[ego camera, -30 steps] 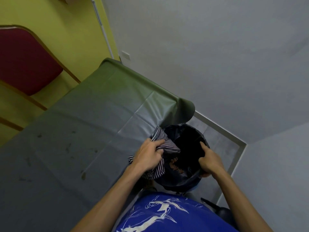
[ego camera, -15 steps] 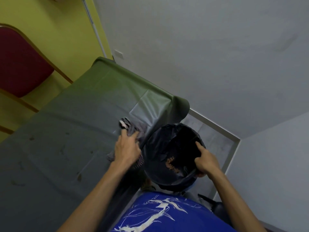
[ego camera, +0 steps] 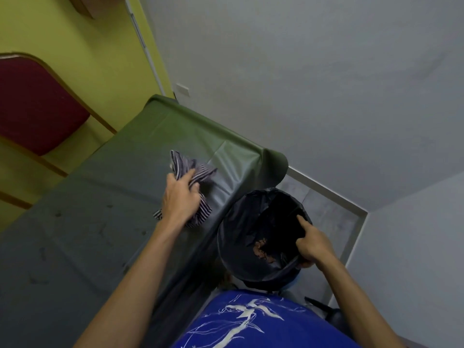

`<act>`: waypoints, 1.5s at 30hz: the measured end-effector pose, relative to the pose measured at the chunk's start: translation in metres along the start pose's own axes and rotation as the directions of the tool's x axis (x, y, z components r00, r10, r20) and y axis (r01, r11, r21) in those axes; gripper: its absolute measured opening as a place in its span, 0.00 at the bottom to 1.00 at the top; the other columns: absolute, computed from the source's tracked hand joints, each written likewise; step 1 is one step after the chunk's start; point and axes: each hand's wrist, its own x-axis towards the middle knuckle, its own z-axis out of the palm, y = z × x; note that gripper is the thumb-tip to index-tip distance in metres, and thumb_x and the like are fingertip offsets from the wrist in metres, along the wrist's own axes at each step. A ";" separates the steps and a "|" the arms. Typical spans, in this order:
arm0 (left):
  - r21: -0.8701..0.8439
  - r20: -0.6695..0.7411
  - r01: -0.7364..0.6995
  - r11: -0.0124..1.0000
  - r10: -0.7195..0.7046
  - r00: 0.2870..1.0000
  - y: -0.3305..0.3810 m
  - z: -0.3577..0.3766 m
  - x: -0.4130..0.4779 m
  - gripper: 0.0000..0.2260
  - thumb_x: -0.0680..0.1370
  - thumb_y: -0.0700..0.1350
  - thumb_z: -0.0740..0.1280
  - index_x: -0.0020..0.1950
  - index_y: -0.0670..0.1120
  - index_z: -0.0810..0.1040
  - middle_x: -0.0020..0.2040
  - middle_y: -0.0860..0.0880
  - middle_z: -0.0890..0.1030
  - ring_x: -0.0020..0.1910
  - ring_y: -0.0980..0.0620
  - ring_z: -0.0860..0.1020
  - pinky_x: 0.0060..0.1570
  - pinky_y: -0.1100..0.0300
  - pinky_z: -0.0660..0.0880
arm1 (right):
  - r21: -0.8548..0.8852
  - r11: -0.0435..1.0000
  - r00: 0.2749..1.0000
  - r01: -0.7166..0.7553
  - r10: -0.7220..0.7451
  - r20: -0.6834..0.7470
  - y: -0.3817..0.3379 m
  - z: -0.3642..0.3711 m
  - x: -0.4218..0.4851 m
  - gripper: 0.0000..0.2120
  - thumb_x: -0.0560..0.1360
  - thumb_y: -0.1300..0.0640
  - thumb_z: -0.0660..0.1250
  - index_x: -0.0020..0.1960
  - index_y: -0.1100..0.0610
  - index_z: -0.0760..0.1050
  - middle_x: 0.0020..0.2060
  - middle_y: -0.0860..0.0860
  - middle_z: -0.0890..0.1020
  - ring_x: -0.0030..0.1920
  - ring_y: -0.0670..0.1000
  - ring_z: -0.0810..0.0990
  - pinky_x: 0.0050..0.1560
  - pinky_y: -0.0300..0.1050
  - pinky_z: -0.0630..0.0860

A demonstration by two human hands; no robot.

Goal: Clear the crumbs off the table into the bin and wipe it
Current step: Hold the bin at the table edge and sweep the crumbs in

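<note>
Away from the bin's mouth, where it hung a second ago, the left grip (ego camera: 179, 198) has moved up onto the table (ego camera: 100, 187), a long top under a grey-green plastic cover. It has taken the crumpled dark-and-white striped cloth (ego camera: 200, 169) with it. The fingers of this bare hand are curled round the cloth, which is bunched against the cover near the table's right edge. Loose folds stick out past the fingertips and below the palm.

The right grip (ego camera: 311, 243) has stayed on the black bag-lined round bin (ego camera: 231, 237). It clasps the near right part of the rim, with the forefinger stretched out along the inside of the liner. The bin sits just beside the table's right edge and lower than the top, its mouth tilted toward the camera. A small heap of brown crumbs (ego camera: 261, 249) lies inside on the liner, close to the right grip.

Dark smudges (ego camera: 59, 213) mark the cover to the left of the left forearm. A red padded chair with a wooden frame (ego camera: 35, 106) stands against the yellow wall (ego camera: 82, 46) beyond the table. A blue printed shirt (ego camera: 251, 322) fills the bottom of the view.
</note>
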 end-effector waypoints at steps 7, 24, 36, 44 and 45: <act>0.134 0.073 -0.114 0.984 0.105 0.992 -0.002 0.049 -0.029 0.20 0.77 0.43 0.65 0.70 0.51 0.74 0.66 0.38 0.68 0.58 0.33 0.73 0.58 0.42 0.74 | -0.038 0.999 1.000 0.013 -0.014 -0.009 0.003 0.001 0.002 0.38 0.74 0.67 0.56 0.80 0.44 0.53 0.68 0.60 0.74 0.45 0.58 0.82 0.39 0.49 0.82; -0.008 0.050 -0.051 0.999 0.051 0.997 -0.017 0.006 0.009 0.22 0.79 0.46 0.67 0.73 0.51 0.72 0.61 0.35 0.72 0.62 0.34 0.73 0.66 0.51 0.69 | -0.015 1.000 1.000 0.003 -0.003 0.006 0.009 0.003 0.006 0.38 0.75 0.67 0.56 0.80 0.43 0.53 0.71 0.59 0.71 0.47 0.59 0.83 0.41 0.49 0.83; -0.090 -0.303 -0.193 0.977 0.158 0.940 0.004 0.039 -0.035 0.23 0.73 0.39 0.68 0.69 0.49 0.77 0.74 0.35 0.64 0.74 0.36 0.61 0.74 0.46 0.58 | 0.059 0.998 1.000 0.011 -0.009 -0.024 0.022 0.002 0.001 0.39 0.75 0.68 0.56 0.78 0.38 0.54 0.69 0.59 0.73 0.42 0.55 0.82 0.45 0.54 0.83; -0.333 0.027 -0.197 0.922 0.219 0.975 0.017 0.094 -0.070 0.19 0.78 0.41 0.67 0.69 0.52 0.77 0.66 0.45 0.73 0.66 0.47 0.73 0.69 0.53 0.69 | 0.217 0.976 0.998 0.005 0.009 -0.065 0.048 -0.010 -0.002 0.37 0.76 0.67 0.54 0.76 0.35 0.57 0.66 0.58 0.74 0.36 0.56 0.85 0.35 0.54 0.83; -0.335 0.078 -0.147 0.931 0.182 0.980 0.017 0.100 -0.073 0.19 0.79 0.42 0.67 0.69 0.53 0.76 0.67 0.45 0.72 0.67 0.48 0.72 0.69 0.54 0.68 | 0.245 0.970 0.998 0.004 0.013 -0.067 0.052 -0.012 -0.003 0.37 0.76 0.67 0.54 0.76 0.34 0.58 0.65 0.58 0.75 0.34 0.56 0.85 0.33 0.53 0.83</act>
